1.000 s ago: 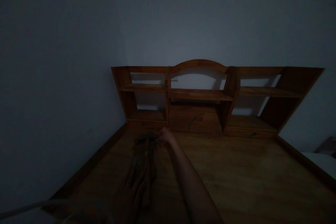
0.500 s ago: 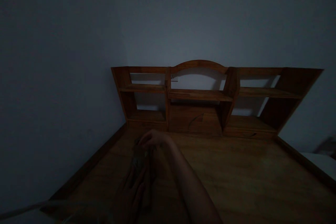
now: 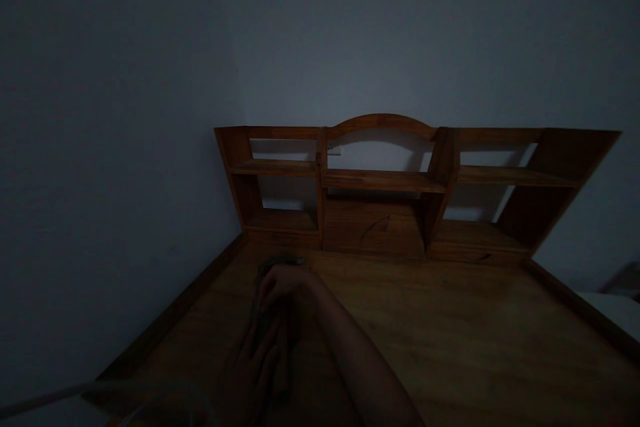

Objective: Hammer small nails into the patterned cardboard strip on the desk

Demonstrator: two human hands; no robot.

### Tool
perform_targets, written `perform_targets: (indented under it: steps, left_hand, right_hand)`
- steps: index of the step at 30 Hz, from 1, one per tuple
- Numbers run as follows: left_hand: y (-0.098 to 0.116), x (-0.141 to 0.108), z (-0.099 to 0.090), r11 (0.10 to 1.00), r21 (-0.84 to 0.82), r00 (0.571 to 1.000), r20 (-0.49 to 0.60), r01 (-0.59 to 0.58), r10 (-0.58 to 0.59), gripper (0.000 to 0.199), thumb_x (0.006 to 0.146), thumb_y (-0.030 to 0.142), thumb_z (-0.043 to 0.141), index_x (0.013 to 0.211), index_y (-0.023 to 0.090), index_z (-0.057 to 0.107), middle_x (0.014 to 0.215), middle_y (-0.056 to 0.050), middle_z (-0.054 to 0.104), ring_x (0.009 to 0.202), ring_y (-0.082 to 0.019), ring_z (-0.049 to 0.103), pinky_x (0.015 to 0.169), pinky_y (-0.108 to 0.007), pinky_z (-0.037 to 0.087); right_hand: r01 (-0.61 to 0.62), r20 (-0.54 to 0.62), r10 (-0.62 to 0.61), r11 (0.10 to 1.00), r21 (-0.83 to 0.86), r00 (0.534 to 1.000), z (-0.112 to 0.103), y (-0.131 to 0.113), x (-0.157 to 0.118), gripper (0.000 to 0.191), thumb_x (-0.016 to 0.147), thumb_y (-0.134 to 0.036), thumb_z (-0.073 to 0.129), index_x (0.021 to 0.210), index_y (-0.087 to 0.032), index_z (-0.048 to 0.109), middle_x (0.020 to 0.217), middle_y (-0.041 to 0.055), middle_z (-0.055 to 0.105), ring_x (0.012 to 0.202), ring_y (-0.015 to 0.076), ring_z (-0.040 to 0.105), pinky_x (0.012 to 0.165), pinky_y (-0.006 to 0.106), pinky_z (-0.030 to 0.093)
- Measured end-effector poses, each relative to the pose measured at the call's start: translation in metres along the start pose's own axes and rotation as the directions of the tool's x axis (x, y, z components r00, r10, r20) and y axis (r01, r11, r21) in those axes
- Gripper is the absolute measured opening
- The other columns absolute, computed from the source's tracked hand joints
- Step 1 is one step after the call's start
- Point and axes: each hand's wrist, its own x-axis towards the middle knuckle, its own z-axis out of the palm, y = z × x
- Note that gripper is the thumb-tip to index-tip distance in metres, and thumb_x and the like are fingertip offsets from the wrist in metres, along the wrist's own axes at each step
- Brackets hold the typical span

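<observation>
A dark, longish object, brownish along its right side (image 3: 281,373), lies on the wooden boards; dim light hides what kind it is. My left hand (image 3: 247,365) rests flat along its near left part, fingers stretched and slightly apart. Over the far half of the object, my right hand (image 3: 286,281) bends down, its fingers curled and pressed together against the upper surface near the left fingertips. Whatever those fingers pinch is too dark to make out. Beyond the right hand, a greyish far end of the object (image 3: 283,259) shows.
A wooden headboard shelf (image 3: 383,180) with several compartments stands against the grey wall (image 3: 320,33). Raised wooden rails edge the boards (image 3: 440,327) at left and right. A pale curved bar (image 3: 135,385) crosses the lower left. Something white (image 3: 613,310) lies at the far right.
My right hand has moved slightly down and nearer to me along the object, and its fingers have come close to the left fingertips. The left hand stays about where it was.
</observation>
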Motion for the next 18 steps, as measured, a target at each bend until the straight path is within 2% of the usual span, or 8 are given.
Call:
perform_targets:
  steps: [4, 12, 14, 18]
  left_hand:
    - [0.0, 0.0, 0.0, 0.999, -0.026, 0.999, 0.005, 0.032, -0.032, 0.048, 0.088, 0.029, 0.038, 0.135, 0.035, 0.049, 0.149, 0.004, 0.039, 0.135, -0.024, 0.039, 0.104, -0.042, 0.043]
    - [0.005, 0.0, -0.001, 0.974, -0.215, 0.997, 0.027, 0.074, -0.07, 0.049, 0.092, 0.026, 0.035, 0.141, 0.032, 0.041, 0.151, 0.001, 0.035, 0.132, -0.02, 0.043, 0.105, -0.039, 0.043]
    - [0.005, -0.001, -0.001, 0.974, -0.215, 0.997, 0.029, 0.075, -0.071, 0.049, 0.093, 0.026, 0.034, 0.141, 0.032, 0.041, 0.151, 0.001, 0.035, 0.131, -0.02, 0.044, 0.104, -0.039, 0.044]
    - [0.003, -0.002, 0.001, 0.992, -0.114, 0.998, -0.02, 0.054, -0.057, 0.046, 0.092, 0.029, 0.038, 0.137, 0.033, 0.047, 0.151, 0.002, 0.034, 0.131, -0.023, 0.043, 0.106, -0.043, 0.042]
  right_hand:
    - [0.042, -0.002, -0.042, 0.999, 0.008, 0.999, -0.001, -0.005, -0.003, 0.011, 0.071, -0.018, 0.074, 0.082, -0.014, 0.074, 0.081, -0.0011, 0.071, 0.078, 0.0109, 0.063, 0.072, 0.016, 0.041]
    - [-0.005, -0.03, 0.007, 0.998, 0.056, 1.0, -0.003, -0.014, -0.006, 0.014, 0.068, -0.021, 0.077, 0.08, -0.014, 0.074, 0.078, -0.0014, 0.07, 0.078, 0.0114, 0.063, 0.071, 0.016, 0.041]
    - [0.011, -0.035, -0.009, 0.999, 0.039, 0.999, -0.003, -0.013, -0.006, 0.015, 0.069, -0.023, 0.076, 0.08, -0.014, 0.074, 0.079, -0.0009, 0.071, 0.078, 0.0117, 0.063, 0.07, 0.016, 0.041]
    - [0.0, -0.054, 0.001, 1.0, 0.019, 0.999, -0.003, -0.015, -0.008, 0.023, 0.068, -0.03, 0.078, 0.083, -0.014, 0.074, 0.081, 0.0001, 0.071, 0.079, 0.0128, 0.064, 0.071, 0.017, 0.042]
